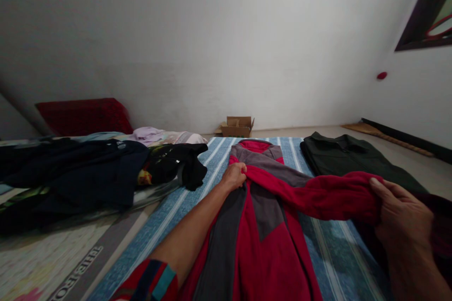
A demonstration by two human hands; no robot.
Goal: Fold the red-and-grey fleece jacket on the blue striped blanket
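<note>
A red and grey jacket [268,263] lies lengthwise in front of me on a blue striped sheet [215,159], its collar at the far end. My left hand [233,176] is closed on the jacket near the shoulder, where one sleeve crosses the chest. Out to the right, my right hand [400,214] grips the end of that red sleeve, holding it stretched sideways above the sheet. Beyond the sleeve, a dark green folded garment [339,152] rests at the right.
Dark clothes [88,169] lie heaped on the left, with a lilac cloth [148,135] behind. An open cardboard box [237,126] stands by the far wall. A dark red block-shaped object [84,116] is at the back left. A dark-framed opening [431,13] shows upper right.
</note>
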